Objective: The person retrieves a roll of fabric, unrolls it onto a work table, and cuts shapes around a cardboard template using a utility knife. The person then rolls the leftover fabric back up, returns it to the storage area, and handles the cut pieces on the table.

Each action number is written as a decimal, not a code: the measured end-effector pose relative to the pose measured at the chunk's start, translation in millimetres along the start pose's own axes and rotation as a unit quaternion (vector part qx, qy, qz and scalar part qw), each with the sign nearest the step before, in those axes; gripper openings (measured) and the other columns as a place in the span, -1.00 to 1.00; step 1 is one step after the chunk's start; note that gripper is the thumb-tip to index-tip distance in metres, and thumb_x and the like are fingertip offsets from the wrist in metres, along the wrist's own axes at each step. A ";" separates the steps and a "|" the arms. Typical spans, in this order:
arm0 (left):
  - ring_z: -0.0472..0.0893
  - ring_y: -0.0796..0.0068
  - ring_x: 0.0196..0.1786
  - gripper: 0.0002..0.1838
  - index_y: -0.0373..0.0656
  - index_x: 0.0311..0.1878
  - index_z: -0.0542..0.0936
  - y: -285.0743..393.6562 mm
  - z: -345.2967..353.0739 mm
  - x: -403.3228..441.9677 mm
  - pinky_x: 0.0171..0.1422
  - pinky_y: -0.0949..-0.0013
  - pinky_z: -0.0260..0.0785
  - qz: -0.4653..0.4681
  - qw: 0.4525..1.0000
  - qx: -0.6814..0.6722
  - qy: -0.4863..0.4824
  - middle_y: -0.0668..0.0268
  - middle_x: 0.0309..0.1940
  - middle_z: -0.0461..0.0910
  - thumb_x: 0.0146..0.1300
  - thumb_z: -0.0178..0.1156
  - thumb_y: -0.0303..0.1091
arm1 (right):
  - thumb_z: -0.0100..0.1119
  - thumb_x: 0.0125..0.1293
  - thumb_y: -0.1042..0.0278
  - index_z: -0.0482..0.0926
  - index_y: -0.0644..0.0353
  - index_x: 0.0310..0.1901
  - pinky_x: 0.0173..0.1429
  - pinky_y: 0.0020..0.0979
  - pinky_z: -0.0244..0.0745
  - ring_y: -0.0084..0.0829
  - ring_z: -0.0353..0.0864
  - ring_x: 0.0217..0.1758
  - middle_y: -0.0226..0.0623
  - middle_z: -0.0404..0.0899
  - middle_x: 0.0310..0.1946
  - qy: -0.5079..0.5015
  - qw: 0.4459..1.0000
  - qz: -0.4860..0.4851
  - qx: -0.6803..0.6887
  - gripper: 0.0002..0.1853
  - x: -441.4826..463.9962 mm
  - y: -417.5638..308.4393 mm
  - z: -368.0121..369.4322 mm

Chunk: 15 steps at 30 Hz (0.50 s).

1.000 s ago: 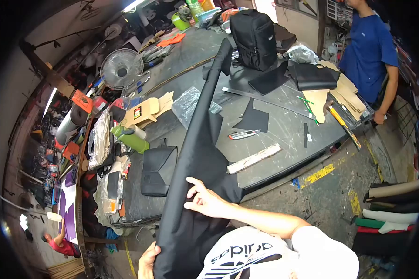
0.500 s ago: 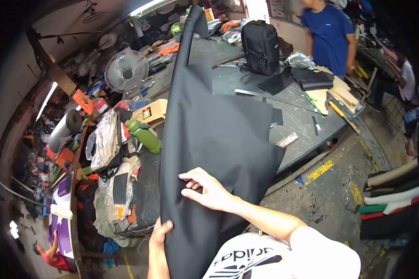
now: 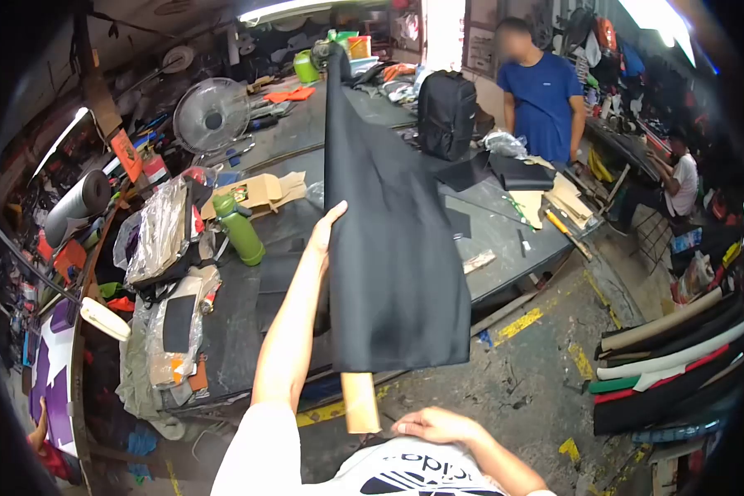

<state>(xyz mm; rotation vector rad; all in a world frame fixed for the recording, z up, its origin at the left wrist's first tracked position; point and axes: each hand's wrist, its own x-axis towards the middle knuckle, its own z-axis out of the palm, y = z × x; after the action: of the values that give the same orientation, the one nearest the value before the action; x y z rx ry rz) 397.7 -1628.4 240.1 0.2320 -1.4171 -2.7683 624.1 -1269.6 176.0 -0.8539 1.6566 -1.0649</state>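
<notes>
A roll of black fabric (image 3: 397, 289) stands slanting in front of me, its loose sheet hanging to the right. From its lower end sticks out a tan cardboard tube (image 3: 360, 403). My left hand (image 3: 329, 227) grips the roll's left edge partway up, thumb on the near side and the other fingers mostly hidden behind. Just right of the tube's end, in front of my shirt, is my right hand (image 3: 440, 426), fingers loosely bent and nothing visible in them. The roll's far end (image 3: 336, 62) reaches over the dark worktable (image 3: 496, 215).
A black backpack (image 3: 446, 116), cardboard pieces (image 3: 566, 198) and a metal ruler lie on the table. Left are a green bottle (image 3: 240, 230), plastic-wrapped goods (image 3: 161, 240) and a fan (image 3: 212, 116). A person in blue (image 3: 541, 103) stands across; fabric rolls (image 3: 674, 360) are stacked right.
The roll has lifted and swung more upright, exposing its tube end. My left hand has moved up along it. My right hand has left the fabric and dropped toward my waist.
</notes>
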 end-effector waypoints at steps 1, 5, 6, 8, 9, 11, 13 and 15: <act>0.73 0.32 -0.13 -0.42 -0.31 0.15 0.63 -4.8 21.0 11.6 0.03 0.25 0.61 0.000 1.000 0.000 -0.008 0.15 -0.11 0.74 0.34 0.36 0.05 | 0.08 0.63 0.11 0.60 0.19 0.30 0.28 -0.26 0.59 -0.30 0.72 0.16 -0.07 0.73 0.06 -0.002 1.000 -0.005 0.006 -0.59 -4.8 7.8 2.2; 0.74 0.23 -0.14 -0.45 -0.26 0.14 0.64 -52.4 72.3 47.3 0.04 0.20 0.63 0.024 0.996 -0.070 -0.041 0.15 -0.14 0.75 0.39 0.29 0.07 | 0.11 0.60 -0.02 0.35 0.14 0.50 0.32 -0.19 0.56 -0.14 0.69 0.24 0.15 0.62 0.21 0.027 0.865 -0.093 0.493 -0.40 -10.3 52.0 2.7; 0.74 0.23 -0.15 -0.45 -0.26 0.14 0.64 -66.9 75.5 51.7 0.05 0.19 0.63 0.025 0.995 -0.078 -0.065 0.15 -0.15 0.75 0.38 0.29 0.07 | 0.11 0.60 -0.02 0.35 0.14 0.50 0.32 -0.19 0.56 -0.14 0.69 0.24 0.15 0.62 0.21 0.031 0.862 -0.093 0.497 -0.40 -23.2 39.3 -7.4; 0.74 0.22 -0.15 -0.46 -0.25 0.13 0.64 -86.4 88.7 60.3 0.06 0.18 0.63 0.032 0.988 -0.091 -0.118 0.16 -0.17 0.75 0.38 0.30 0.07 | 0.24 0.51 -0.05 0.26 0.24 0.50 0.15 -0.16 0.66 -0.06 0.75 0.11 0.12 0.60 0.22 -0.041 0.666 -0.182 0.723 -0.27 -52.9 -10.2 -43.9; 0.74 0.22 -0.15 -0.46 -0.25 0.13 0.64 -92.6 103.1 60.5 0.06 0.18 0.63 0.032 0.987 -0.089 -0.127 0.16 -0.17 0.75 0.38 0.30 0.07 | 0.24 0.51 -0.05 0.26 0.24 0.50 0.15 -0.16 0.66 -0.06 0.75 0.11 0.12 0.60 0.22 -0.037 0.667 -0.189 0.719 -0.27 -65.1 -16.0 -52.5; 0.72 0.24 -0.13 -0.45 -0.26 0.10 0.64 -108.3 129.0 44.5 0.05 0.17 0.63 0.045 0.979 -0.133 -0.150 0.15 -0.14 0.73 0.36 0.33 0.08 | 0.31 0.45 -0.06 0.30 0.26 0.42 0.05 -0.15 0.66 -0.08 0.76 0.04 0.08 0.62 0.17 0.048 0.808 -0.144 0.570 -0.27 -87.3 -21.6 -66.8; 0.71 0.25 -0.11 -0.45 -0.27 0.09 0.63 -104.9 150.6 35.9 0.04 0.16 0.62 0.050 0.973 -0.153 -0.166 0.14 -0.12 0.72 0.35 0.34 0.08 | 0.38 0.39 -0.06 0.35 0.29 0.34 -0.05 -0.14 0.67 -0.10 0.78 -0.04 0.03 0.65 0.12 0.135 0.905 -0.084 0.394 -0.28 -108.2 -22.7 -82.1; 0.69 0.23 -0.01 -0.39 -0.25 0.15 0.60 -95.4 162.9 29.1 0.14 0.13 0.60 0.048 0.987 -0.123 -0.089 0.15 -0.03 0.69 0.35 0.33 0.14 | 0.46 0.32 -0.06 0.39 0.32 0.27 -0.15 -0.13 0.68 -0.11 0.79 -0.11 -0.02 0.67 0.08 0.219 0.954 -0.010 0.207 -0.28 -128.6 -20.0 -91.3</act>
<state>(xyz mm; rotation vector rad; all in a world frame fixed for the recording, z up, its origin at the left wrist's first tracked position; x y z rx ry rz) 350.3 -1443.9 253.3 -0.0908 -1.0638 -2.9058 576.9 -1139.1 253.5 -0.3745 1.6834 -1.6310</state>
